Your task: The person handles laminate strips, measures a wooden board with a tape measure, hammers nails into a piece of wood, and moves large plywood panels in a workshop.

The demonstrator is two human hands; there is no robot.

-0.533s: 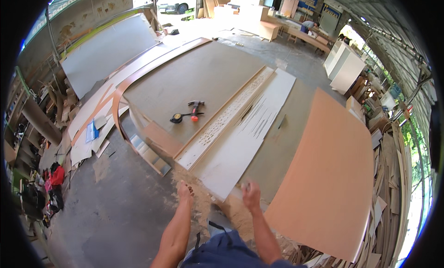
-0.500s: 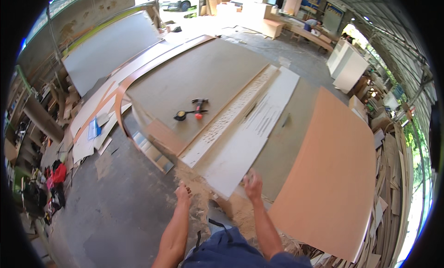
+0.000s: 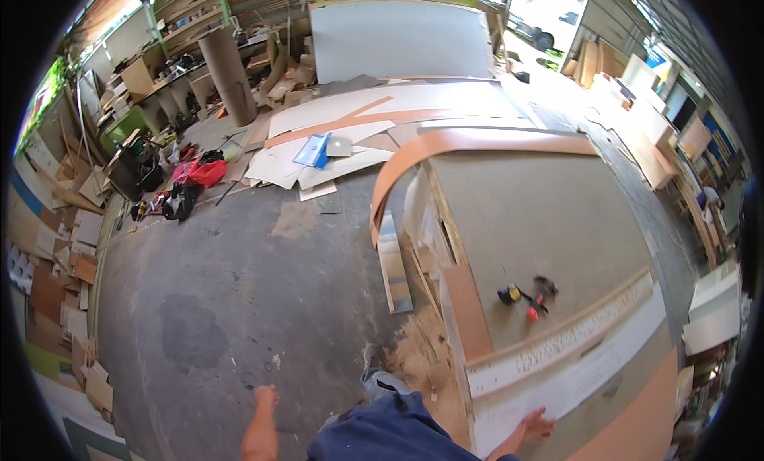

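Observation:
My left hand [image 3: 267, 396] hangs over the grey concrete floor, fingers curled in, with nothing visible in it. My right hand [image 3: 538, 424] is open, its fingers apart, above the near edge of a long white panel [image 3: 509, 417] and the brown board beside it. The panel lies on a large low worktable [image 3: 549, 202] to my right. Alongside it runs a wooden strip [image 3: 561, 332] with rows of dark marks. Farther back on the tabletop rest a red-and-black power tool [image 3: 539, 302] and a small black-and-yellow tool, possibly a tape measure [image 3: 509, 293].
Sawdust [image 3: 430, 369] covers the floor by the table's corner. A curved orange-brown sheet strip [image 3: 446, 143] arches around the table's far end. Flat offcuts [image 3: 350, 171] lie ahead, and red and black bags [image 3: 208, 173] at left. A white board [image 3: 402, 43] leans at the back; another person [image 3: 708, 200] is far right.
My view has swung left, so the worktable now lies to my right and more floor shows. My right hand's fingers have spread; both hands sit lower in view.

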